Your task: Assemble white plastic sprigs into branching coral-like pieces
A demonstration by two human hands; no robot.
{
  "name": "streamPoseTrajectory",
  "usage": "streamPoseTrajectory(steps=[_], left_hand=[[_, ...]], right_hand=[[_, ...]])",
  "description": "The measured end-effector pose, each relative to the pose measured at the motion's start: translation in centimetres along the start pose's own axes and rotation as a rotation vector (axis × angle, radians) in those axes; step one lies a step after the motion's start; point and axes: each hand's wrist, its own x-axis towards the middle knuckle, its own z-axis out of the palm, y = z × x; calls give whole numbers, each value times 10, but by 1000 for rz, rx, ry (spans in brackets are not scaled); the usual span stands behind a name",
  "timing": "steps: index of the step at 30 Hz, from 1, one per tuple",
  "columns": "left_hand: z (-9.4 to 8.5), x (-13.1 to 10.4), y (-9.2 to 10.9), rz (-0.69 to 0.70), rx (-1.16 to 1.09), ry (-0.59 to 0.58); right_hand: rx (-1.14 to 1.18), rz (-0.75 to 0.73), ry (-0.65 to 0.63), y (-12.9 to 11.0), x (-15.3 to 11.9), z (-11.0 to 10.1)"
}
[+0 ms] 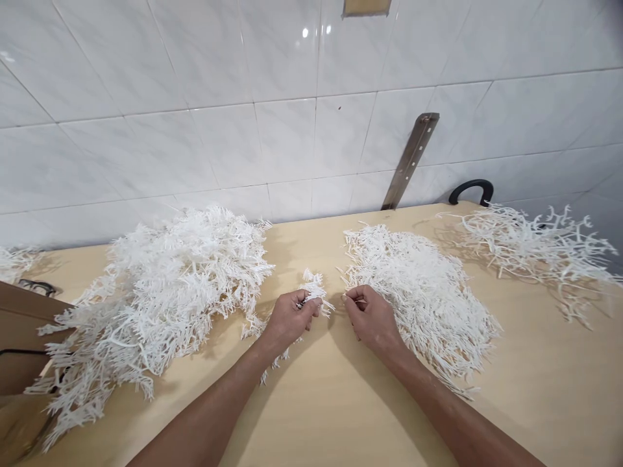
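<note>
My left hand [291, 318] pinches a white branched plastic sprig [312, 285], whose feathery tips stick out past the thumb and trail below the palm. Facing it, a short gap away, my right hand [370, 314] has thumb and index finger pressed together; whatever sits between them is too small to make out. Left of my hands spreads a large heap of white branched sprigs [189, 279]. Close beside my right hand lies a flatter pile of small white loose pieces [423, 292].
Bare white branching stems [530, 240] lie at the far right, in front of a black curved handle [471, 184]. A metal strip [411, 162] leans on the tiled wall [282, 143]. A brown cardboard box [29, 318] stands at the left edge of the wooden table [311, 415].
</note>
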Motion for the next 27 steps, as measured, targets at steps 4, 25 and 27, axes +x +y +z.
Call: streamPoseTrajectory(steps=[4,25,27], left_hand=[[0,-1,3,-6,5,8],[0,-3,5,64,16,-32],[0,-3,5,74,11,-37]], right_hand=[[-121,-204,108,0,-1,-6],[63,-162,-242,-26,-13,-4],[102,-103,-279,-25,-13,-3]])
